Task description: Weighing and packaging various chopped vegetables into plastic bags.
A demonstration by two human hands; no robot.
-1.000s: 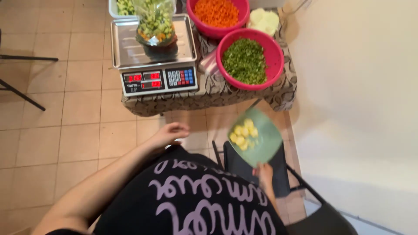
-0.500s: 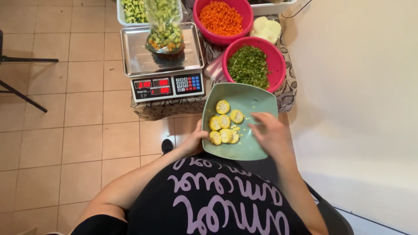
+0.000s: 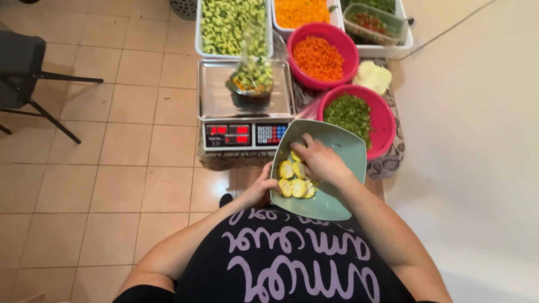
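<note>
Steel scale w/ a bag of mixed veg on its tray, pink bowls beside. Green bowl held below at its rim by left hand, clamped. Right hand inside, fingers closing on yellow slices.

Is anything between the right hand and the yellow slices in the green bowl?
Nothing visible. The right hand reaches into the green bowl directly onto the yellow slices; the left hand holds the bowl's left edge.
</note>
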